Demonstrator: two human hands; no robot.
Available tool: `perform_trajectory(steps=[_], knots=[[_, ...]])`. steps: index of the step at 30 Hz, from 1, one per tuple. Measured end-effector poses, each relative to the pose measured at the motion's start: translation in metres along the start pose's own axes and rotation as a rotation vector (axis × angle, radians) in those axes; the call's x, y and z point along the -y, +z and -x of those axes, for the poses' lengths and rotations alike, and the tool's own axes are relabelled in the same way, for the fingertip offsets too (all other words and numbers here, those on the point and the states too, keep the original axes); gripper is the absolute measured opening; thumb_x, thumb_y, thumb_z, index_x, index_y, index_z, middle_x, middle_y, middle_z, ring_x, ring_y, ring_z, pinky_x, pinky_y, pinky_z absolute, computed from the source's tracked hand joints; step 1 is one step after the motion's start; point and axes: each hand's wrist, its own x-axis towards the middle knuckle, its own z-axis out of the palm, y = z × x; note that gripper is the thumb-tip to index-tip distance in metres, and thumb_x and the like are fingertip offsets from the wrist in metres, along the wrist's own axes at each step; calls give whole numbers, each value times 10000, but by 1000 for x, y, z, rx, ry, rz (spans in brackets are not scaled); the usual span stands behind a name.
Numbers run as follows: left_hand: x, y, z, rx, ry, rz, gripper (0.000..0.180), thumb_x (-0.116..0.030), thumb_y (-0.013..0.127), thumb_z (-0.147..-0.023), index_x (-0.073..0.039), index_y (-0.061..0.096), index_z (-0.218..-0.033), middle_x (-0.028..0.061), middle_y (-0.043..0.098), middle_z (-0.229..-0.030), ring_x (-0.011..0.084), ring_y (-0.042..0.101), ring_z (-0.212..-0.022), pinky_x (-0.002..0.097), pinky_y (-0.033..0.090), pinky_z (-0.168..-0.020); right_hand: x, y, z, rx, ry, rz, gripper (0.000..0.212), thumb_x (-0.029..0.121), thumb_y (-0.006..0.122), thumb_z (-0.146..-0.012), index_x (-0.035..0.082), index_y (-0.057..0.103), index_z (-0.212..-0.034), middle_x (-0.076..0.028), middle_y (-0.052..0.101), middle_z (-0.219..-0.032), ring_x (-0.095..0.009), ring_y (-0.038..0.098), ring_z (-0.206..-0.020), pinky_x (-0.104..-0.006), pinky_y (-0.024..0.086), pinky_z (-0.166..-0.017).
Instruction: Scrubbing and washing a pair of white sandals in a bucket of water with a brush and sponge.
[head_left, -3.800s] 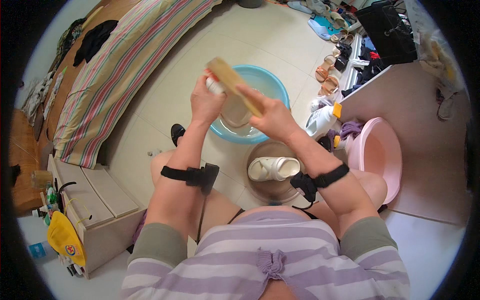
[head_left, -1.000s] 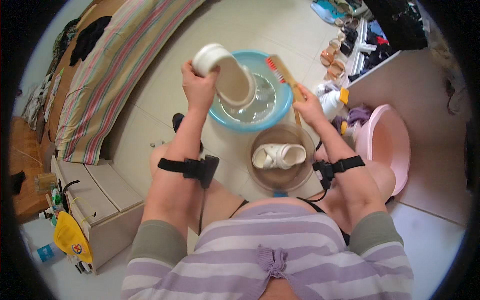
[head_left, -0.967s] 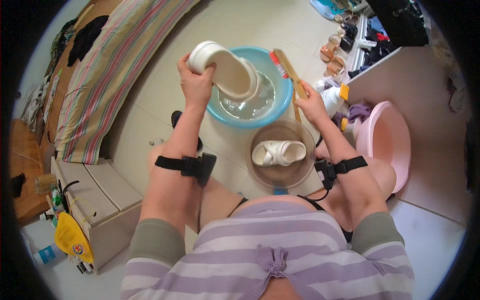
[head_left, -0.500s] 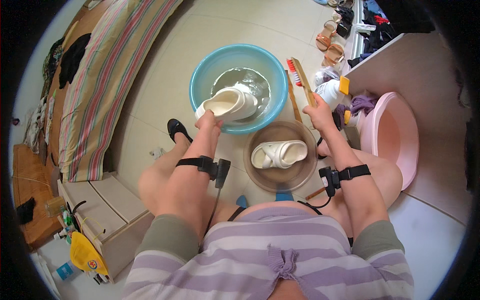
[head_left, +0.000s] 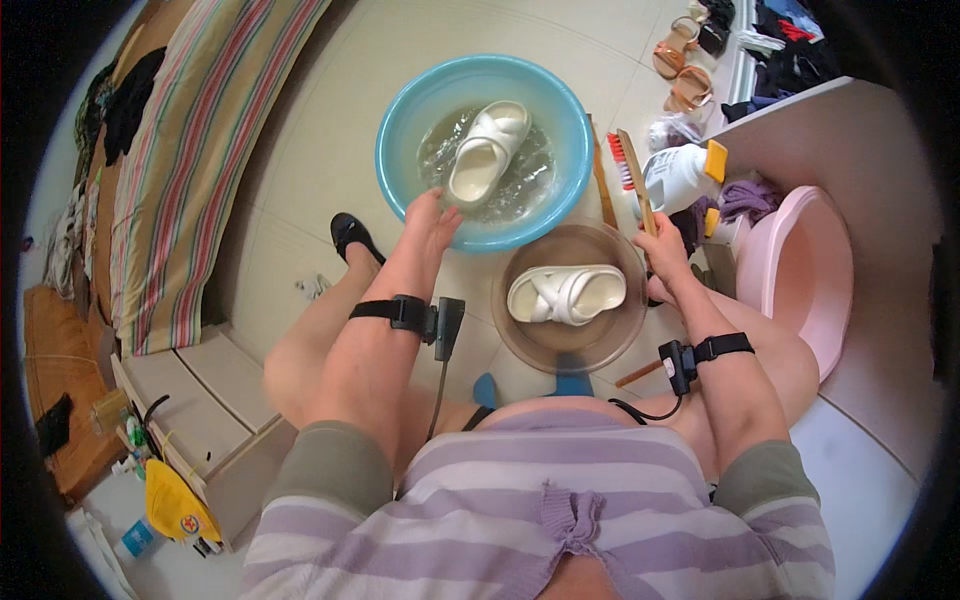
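A white slipper (head_left: pixel 498 128) with crossed straps lies in the water of the light-blue basin (head_left: pixel 572 95). At that basin's near rim is my left hand (head_left: pixel 432 222), its fingers apart and holding nothing. The slipper is just beyond my fingertips, with a small gap between. My right hand (head_left: pixel 664 246) grips the wooden handle of a scrub brush (head_left: pixel 640 195), whose red and white bristles face left. The brush is held up, right of the blue basin. Nearer to me, a matching slipper (head_left: pixel 566 294) sits in a translucent brownish basin (head_left: pixel 520 352).
A white bottle with a yellow cap (head_left: pixel 680 178) stands beyond my right hand, beside a purple cloth (head_left: pixel 750 200). A pink basin (head_left: pixel 812 270) leans at the right. Orange sandals (head_left: pixel 688 90) lie farther off. A beige drawer unit (head_left: pixel 205 400) is at my left.
My left hand has let go of the white slipper, which now rests in the blue basin's water, turned lengthwise. The brush in my right hand has shifted slightly right and nearer.
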Motion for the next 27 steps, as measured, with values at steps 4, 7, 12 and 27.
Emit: perform_trajectory(steps=[4,7,12,27], knots=[[-18,-14,11,-74,-1,19,575,-180,553,-908,-55,268,-1392,195,281,-1411,344,492,-1124,500,444,-880,-32,35,13,300,80,-37,377,116,673,-699,44,574,-1056,-68,604,-819,-149,581,-653,-296,473,-554],[-29,-19,24,-5,40,12,620,-208,548,-923,-90,214,-1432,206,290,-1384,344,443,-1205,538,386,-998,-48,52,25,485,87,173,368,120,692,-671,53,600,-1020,-85,620,-821,-186,604,-715,-331,494,-643],[-58,-19,76,79,78,-39,512,-213,557,-916,-60,321,-1343,193,414,-1307,330,499,-1159,545,424,-961,-65,72,43,500,-18,206,388,125,728,-662,47,591,-1016,-128,645,-828,-228,625,-747,-343,499,-691],[-60,-29,132,280,72,28,381,-186,546,-918,-26,446,-1248,171,505,-1228,286,555,-1108,466,492,-911,-83,103,26,526,-36,264,484,287,795,-624,25,599,-981,-139,642,-809,-251,630,-715,-351,502,-669]])
